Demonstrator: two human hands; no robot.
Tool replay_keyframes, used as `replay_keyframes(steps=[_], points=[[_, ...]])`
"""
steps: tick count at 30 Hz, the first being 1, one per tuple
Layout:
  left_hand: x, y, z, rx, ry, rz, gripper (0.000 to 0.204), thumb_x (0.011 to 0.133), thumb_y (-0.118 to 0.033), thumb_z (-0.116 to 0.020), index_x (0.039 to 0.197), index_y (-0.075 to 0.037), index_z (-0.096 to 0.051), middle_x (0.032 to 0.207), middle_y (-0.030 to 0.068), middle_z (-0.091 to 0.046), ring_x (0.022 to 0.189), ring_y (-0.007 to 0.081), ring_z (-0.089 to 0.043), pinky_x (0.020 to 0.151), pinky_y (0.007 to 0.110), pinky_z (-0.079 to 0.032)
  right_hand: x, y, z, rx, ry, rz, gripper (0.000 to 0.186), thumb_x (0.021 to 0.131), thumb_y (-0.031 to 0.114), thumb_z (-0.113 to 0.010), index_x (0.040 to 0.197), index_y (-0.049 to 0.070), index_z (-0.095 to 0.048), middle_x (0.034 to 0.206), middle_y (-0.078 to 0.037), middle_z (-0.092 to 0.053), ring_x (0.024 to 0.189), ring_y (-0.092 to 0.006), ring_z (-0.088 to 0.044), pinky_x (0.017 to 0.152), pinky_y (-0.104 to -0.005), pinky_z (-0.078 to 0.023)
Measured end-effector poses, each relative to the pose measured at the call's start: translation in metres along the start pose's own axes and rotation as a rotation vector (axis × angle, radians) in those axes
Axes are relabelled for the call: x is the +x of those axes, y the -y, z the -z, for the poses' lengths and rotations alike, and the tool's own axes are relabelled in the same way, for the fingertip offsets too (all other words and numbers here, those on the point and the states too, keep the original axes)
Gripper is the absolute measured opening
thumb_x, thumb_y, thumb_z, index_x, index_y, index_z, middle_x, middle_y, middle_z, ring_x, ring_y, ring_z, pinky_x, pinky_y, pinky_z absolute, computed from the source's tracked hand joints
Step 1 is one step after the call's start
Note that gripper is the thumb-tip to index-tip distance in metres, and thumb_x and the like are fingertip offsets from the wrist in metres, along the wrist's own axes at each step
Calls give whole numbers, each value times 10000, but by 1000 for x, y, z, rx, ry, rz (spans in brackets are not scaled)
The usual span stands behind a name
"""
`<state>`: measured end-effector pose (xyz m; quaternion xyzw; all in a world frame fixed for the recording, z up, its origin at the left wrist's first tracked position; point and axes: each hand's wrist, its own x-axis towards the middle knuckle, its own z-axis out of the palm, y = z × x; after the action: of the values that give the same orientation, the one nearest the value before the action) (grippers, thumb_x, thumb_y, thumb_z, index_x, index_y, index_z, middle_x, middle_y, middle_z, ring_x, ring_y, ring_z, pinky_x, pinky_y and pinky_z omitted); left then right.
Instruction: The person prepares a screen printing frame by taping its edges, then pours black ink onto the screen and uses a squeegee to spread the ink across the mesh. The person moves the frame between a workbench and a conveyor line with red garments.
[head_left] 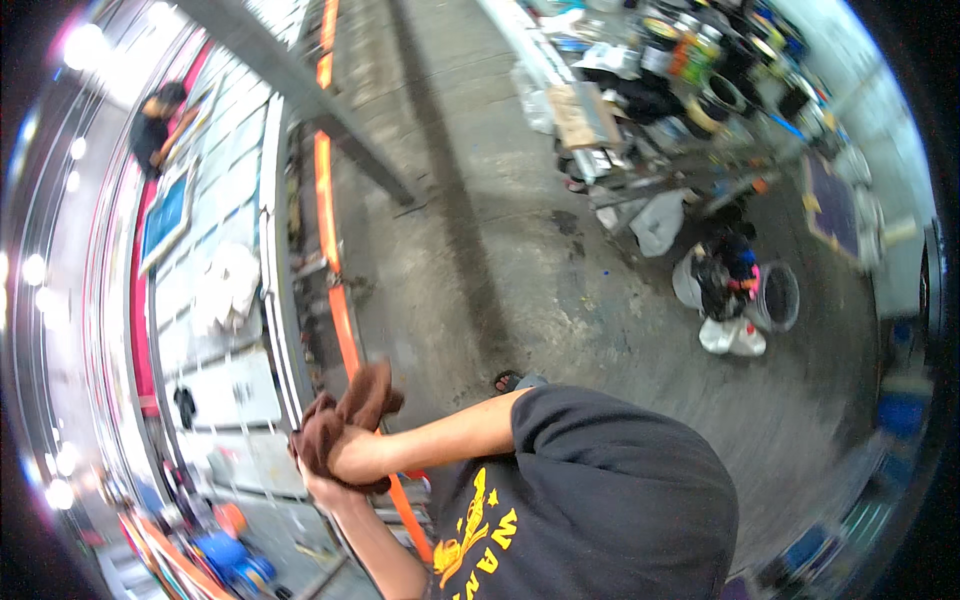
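Note:
A crumpled brown cloth (362,398) is bunched in my two hands, low and left of the middle. My right hand (352,456) is closed round it, with folds of the cloth covering most of the fingers. Just under it, my left hand (318,488) presses against the cloth from below, its fingers mostly hidden. Both hands are beside the near edge of a long printing table (240,385). A white crumpled cloth (232,285) and a blue-meshed screen frame (168,218) lie farther along that table.
A grey post (330,120) slants up beside the table, near an orange rail (343,320). Another person (160,125) works at the table's far end. On the right stand a cluttered bench of containers (690,90), a clear bucket (776,298) and a white jug (732,337) on the floor.

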<state>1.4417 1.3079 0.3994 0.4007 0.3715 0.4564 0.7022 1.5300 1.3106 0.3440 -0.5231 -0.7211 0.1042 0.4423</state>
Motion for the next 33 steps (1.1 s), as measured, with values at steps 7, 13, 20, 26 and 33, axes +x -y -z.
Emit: replay_keyframes(steps=[7,13,20,26,33], points=[[-7,-10,-11,249,-446,-109,428,1084,-344,-524,1225,22,-696,1195,134,-728,1092,205,-674,974,410,-527,-2,-12,102,717,118,-56,393,1005,197,-650,1335,-14,-624,1361,-161,-611,1246,-280,-570,1088,-415,-432],[-24,38,-42,686,-523,-297,412,1114,-314,-430,1166,47,-622,1020,224,-708,934,365,-711,837,432,-536,-35,0,57,1198,35,-740,428,1123,253,-528,1468,13,-450,1383,-119,-598,1197,-204,-600,1027,-346,-500],[-71,42,-33,577,-669,-617,843,1073,-518,-482,1599,67,-178,1590,303,-368,1482,450,-365,1221,486,-291,10,19,20,1358,337,-517,348,1115,254,-537,1300,-28,-624,1191,-114,-709,1029,-207,-707,898,-340,-589],[-221,39,19,1230,-737,-427,681,1077,-605,-404,1522,-104,-526,1654,300,-289,1552,432,-272,1248,489,-239,71,111,-13,1265,439,-170,417,1087,269,-559,1358,-45,-600,1276,-129,-681,1122,-229,-674,956,-381,-546],[-501,405,7,275,-2189,687,602,1046,-508,-410,1182,-14,-725,1221,306,-692,1207,431,-647,1022,520,-493,193,308,21,588,-194,820,498,1011,324,-614,1401,15,-602,1354,-139,-658,1199,-274,-651,1041,-403,-495]])
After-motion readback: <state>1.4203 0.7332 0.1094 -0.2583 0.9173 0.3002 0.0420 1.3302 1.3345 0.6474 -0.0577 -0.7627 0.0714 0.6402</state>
